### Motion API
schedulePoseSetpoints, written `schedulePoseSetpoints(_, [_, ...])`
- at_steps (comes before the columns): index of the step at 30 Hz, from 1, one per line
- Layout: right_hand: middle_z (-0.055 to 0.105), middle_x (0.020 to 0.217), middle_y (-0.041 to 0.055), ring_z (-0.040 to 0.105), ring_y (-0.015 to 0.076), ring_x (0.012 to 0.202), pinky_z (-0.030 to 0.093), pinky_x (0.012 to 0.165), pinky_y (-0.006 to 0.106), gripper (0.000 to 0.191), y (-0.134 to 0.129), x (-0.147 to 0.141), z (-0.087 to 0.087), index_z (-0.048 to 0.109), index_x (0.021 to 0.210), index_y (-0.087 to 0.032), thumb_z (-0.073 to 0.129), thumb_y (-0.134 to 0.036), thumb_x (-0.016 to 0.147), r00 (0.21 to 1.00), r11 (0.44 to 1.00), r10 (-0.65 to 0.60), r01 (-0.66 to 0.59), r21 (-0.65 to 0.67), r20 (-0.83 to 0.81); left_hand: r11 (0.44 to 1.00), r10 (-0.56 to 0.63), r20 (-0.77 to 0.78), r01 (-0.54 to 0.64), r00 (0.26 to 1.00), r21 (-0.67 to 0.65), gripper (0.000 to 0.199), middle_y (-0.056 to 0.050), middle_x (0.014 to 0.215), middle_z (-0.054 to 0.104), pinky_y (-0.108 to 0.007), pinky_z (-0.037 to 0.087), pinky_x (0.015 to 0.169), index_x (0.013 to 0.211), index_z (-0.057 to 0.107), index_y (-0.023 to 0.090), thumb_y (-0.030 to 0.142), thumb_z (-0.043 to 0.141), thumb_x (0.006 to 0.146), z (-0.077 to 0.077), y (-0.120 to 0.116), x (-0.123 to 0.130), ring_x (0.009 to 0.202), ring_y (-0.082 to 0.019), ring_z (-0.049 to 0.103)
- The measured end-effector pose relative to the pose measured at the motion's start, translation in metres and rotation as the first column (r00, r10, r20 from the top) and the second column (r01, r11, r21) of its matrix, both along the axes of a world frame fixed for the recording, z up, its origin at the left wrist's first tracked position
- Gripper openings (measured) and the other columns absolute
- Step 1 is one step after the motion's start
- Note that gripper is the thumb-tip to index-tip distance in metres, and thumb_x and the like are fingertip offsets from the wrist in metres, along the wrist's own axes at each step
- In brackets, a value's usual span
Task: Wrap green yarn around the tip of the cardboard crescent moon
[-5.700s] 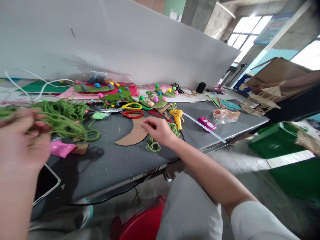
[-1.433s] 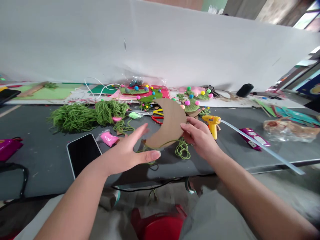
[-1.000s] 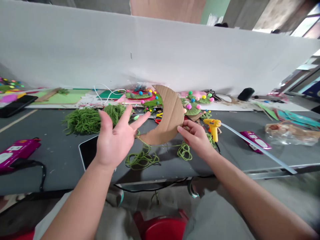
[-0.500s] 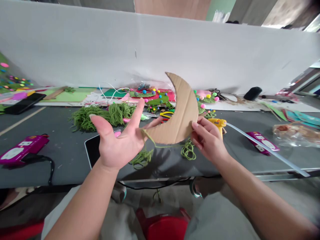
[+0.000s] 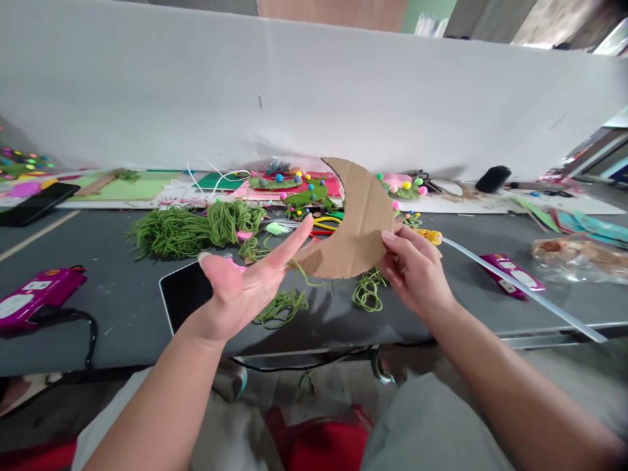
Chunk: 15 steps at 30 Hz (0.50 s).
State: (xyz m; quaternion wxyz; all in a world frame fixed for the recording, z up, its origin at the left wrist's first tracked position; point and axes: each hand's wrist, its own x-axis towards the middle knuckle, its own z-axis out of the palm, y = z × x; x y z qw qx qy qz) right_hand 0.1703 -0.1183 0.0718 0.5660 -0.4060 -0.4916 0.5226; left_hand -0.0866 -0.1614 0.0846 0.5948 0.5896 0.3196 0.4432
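A cardboard crescent (image 5: 363,222) is held up over the table, its upper tip pointing left. My right hand (image 5: 415,265) pinches its right edge between thumb and fingers. At the crescent's lower left tip, my left hand (image 5: 255,284) has its thumb and index finger stretched apart; its other fingers are partly hidden by the index finger and the cardboard. A thin strand of green yarn (image 5: 307,278) trails from that tip along the lower edge. Loose green yarn coils (image 5: 284,307) lie below, with another small yarn coil (image 5: 367,291) near my right hand.
A pile of green yarn (image 5: 196,229) lies behind my left hand, beside a dark-screened tablet (image 5: 184,291). Yellow glue gun (image 5: 432,237) with a long glue stick, purple power strips (image 5: 42,297), pliers (image 5: 326,223) and pom-pom decorations (image 5: 309,195) are around. A white partition (image 5: 304,98) stands behind.
My left hand has turned, its index finger now leaning rightward towards the crescent. The crescent has tilted, its upper tip lower than before. My right hand still grips its edge.
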Motion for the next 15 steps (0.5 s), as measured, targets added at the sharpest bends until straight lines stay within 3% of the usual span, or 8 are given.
schedulePoseSetpoints(5, [0.057,0.057,-0.0042,0.034,0.006,0.04,0.016,0.04,0.024,0.026,0.006,0.005,-0.004,0.063,0.093,-0.021,0.074,-0.044,0.086,0.989,1.0,-0.017,0.019,-0.012,0.15,0.979,-0.043,-0.278,0.095,0.96,0.178,0.089,0.011,0.168,0.034,-0.052,0.006,0.132,0.154,0.048,0.047,0.095,0.029,0.082,-0.004,0.001,-0.005,0.162,-0.032,0.006])
schedulePoseSetpoints(8, [0.059,0.058,-0.0029,0.035,0.0074,0.043,0.019,0.042,0.024,0.029,0.015,0.012,-0.006,0.063,0.093,-0.02,0.076,-0.044,0.084,0.953,0.989,-0.141,0.121,0.087,0.27,0.972,0.159,-0.539,-0.034,0.827,0.234,0.078,0.007,0.173,0.023,-0.063,-0.004,0.129,0.156,0.044,0.047,0.085,0.044,0.089,-0.009,0.009,-0.009,0.162,-0.034,-0.007])
schedulePoseSetpoints(10, [0.059,0.06,-0.0032,0.037,0.0082,0.046,0.023,0.043,0.024,0.028,0.019,0.014,-0.007,0.062,0.092,-0.021,0.076,-0.044,0.084,0.936,0.982,-0.157,0.115,0.147,0.316,0.906,0.411,-0.605,-0.23,0.682,0.355,0.072,0.0,0.174,0.022,-0.067,0.004,0.127,0.153,0.053,0.038,0.073,0.06,0.09,-0.013,0.016,-0.008,0.162,-0.039,-0.004])
schedulePoseSetpoints(11, [0.059,0.062,-0.0032,0.04,0.0088,0.047,0.025,0.045,0.024,0.027,0.019,0.014,-0.007,0.062,0.093,-0.021,0.076,-0.044,0.085,0.935,0.985,-0.124,0.074,0.159,0.332,0.856,0.512,-0.578,-0.323,0.636,0.403,0.069,-0.003,0.173,0.027,-0.066,0.012,0.128,0.15,0.058,0.033,0.068,0.064,0.09,-0.015,0.019,-0.007,0.162,-0.04,0.005])
schedulePoseSetpoints(13, [0.061,0.067,-0.0023,0.047,0.0102,0.052,0.031,0.048,0.024,0.024,0.014,0.011,-0.009,0.063,0.096,-0.022,0.072,-0.044,0.09,0.93,0.985,-0.008,-0.056,0.162,0.368,0.821,0.569,-0.468,-0.441,0.676,0.362,0.063,-0.009,0.164,0.044,-0.056,0.03,0.125,0.144,0.062,0.026,0.061,0.066,0.092,-0.016,0.022,-0.001,0.155,-0.038,0.031])
schedulePoseSetpoints(15, [0.065,0.075,-0.0007,0.053,0.0114,0.059,0.037,0.053,0.025,0.022,0.005,0.003,-0.012,0.063,0.099,-0.022,0.068,-0.042,0.094,0.896,0.97,0.109,-0.191,0.153,0.431,0.859,0.512,-0.319,-0.469,0.797,0.206,0.056,-0.009,0.148,0.061,-0.045,0.043,0.117,0.138,0.063,0.024,0.06,0.064,0.094,-0.017,0.023,0.007,0.141,-0.032,0.053])
